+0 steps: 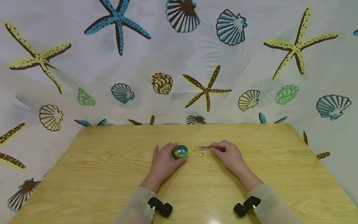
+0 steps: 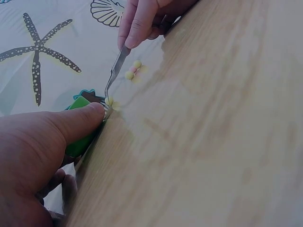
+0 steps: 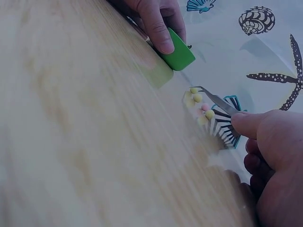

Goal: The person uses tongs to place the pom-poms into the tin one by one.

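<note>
A small green round container [image 1: 180, 151] [image 3: 177, 53] [image 2: 77, 127] stands on the wooden table [image 1: 112, 174], and my left hand [image 1: 165, 161] grips it with thumb and fingers around its side. My right hand [image 1: 227, 154] pinches metal tweezers [image 1: 203, 147] [image 2: 116, 71] [image 3: 217, 100] that point left. The tweezer tips sit at a yellow bead [image 1: 194, 149] [image 2: 109, 100] [image 3: 193, 90] just right of the container. A few more small yellow and pink beads [image 1: 203, 153] [image 2: 131, 71] [image 3: 204, 109] lie on the table beside the tweezers.
A curtain printed with starfish and shells [image 1: 179, 62] hangs behind and around the table. Bare wood stretches left, right and in front of my hands. Black wrist camera mounts [image 1: 160, 207] sit on both sleeves.
</note>
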`<state>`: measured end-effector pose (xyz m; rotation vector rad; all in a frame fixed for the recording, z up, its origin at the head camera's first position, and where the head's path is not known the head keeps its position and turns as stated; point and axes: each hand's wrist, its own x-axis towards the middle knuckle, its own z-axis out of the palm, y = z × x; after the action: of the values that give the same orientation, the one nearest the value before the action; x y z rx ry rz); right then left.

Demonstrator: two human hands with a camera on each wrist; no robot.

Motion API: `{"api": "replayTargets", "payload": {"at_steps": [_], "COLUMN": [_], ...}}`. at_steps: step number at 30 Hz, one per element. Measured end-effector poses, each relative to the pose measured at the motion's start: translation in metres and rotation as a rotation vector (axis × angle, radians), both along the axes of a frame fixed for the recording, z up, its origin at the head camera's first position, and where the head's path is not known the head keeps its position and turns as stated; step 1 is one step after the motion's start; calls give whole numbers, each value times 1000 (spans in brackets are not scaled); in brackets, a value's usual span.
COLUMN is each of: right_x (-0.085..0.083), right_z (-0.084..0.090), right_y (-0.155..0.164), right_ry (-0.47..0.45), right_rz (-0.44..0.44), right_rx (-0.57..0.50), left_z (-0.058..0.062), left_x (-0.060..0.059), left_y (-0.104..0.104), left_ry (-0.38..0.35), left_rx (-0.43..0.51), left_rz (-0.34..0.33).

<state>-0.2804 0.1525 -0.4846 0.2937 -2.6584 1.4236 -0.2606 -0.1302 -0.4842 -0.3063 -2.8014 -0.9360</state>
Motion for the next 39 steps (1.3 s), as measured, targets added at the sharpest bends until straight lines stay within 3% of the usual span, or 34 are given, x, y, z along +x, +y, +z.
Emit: {"api": "replayTargets", "payload": {"at_steps": [12, 23, 30, 39], "right_x": [1, 6, 11, 20], "right_z": [2, 15, 27, 39], "right_y": [0, -12, -27, -44], "right_ry": [19, 52, 55, 47], "right_rz": [-2, 3, 36, 10], "right_rx": [5, -96, -33, 54], "left_z": [-1, -2, -5, -4], "left_x": [-1, 0, -2, -1], "left_y": [0, -3, -2, -3], "left_ry": [1, 7, 6, -3], "left_rx": [7, 12, -11, -1], "left_rz": [2, -3, 7, 11]}}
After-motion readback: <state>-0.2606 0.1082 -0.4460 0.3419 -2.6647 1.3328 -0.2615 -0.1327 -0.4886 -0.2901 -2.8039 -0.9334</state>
